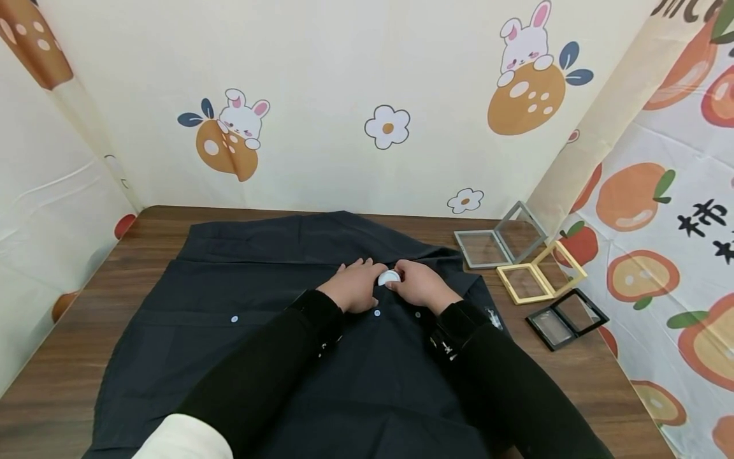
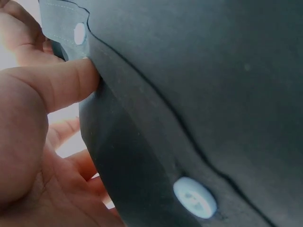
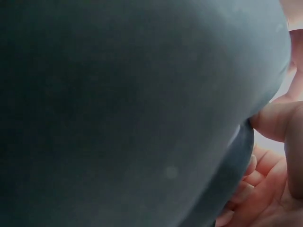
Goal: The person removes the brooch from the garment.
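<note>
A dark navy shirt [image 1: 189,357] with pale buttons lies spread over the table. Near its upper middle my left hand [image 1: 357,285] pinches the cloth by the button strip, thumb on top and fingers beneath in the left wrist view. A pale blue button [image 2: 194,197] stands out on that strip; a second button [image 2: 80,33] is near the thumb. My right hand [image 1: 421,285] pinches the shirt's edge opposite, its thumb [image 3: 272,120] on the fold in the right wrist view. Between the hands shows a small white round disc [image 1: 388,277], its kind unclear.
On the right stand three small folding frames: a grey frame [image 1: 487,262], a yellow frame [image 1: 518,300] and a black frame [image 1: 540,323]. The brown wooden table [image 1: 74,357] meets printed cloth walls [image 1: 321,83] at the back and sides.
</note>
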A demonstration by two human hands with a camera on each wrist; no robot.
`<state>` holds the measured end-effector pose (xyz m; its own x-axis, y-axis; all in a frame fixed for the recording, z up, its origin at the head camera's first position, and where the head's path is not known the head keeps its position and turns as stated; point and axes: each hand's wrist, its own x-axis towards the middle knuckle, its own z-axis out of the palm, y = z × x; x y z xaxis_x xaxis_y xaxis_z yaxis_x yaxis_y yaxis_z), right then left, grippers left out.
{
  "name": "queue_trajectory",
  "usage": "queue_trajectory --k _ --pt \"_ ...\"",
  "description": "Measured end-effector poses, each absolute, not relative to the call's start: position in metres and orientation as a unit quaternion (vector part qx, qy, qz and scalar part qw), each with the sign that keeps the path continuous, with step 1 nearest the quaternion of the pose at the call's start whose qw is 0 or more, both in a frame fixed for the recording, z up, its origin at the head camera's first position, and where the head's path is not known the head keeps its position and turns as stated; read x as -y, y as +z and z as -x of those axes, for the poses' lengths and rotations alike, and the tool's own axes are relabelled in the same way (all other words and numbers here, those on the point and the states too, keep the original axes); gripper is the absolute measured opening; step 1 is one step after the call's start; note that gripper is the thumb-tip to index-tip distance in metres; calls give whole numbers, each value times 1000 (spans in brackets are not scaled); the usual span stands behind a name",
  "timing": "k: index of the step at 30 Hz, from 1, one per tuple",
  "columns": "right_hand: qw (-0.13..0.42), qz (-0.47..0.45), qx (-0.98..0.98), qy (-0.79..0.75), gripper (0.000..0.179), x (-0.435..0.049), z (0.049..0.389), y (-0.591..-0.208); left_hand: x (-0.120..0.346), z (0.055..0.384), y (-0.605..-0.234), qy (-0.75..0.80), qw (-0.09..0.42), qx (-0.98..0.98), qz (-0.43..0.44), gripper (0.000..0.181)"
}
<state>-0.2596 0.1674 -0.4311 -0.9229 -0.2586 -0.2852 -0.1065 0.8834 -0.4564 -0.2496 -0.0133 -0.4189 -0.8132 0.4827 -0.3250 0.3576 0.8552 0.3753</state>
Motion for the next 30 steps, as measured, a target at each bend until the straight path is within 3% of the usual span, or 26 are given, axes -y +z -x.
queue_trajectory --k 30 --pt "192 139 -942 -236 24 -177 260 -431 17 252 -422 140 206 -939 -235 71"
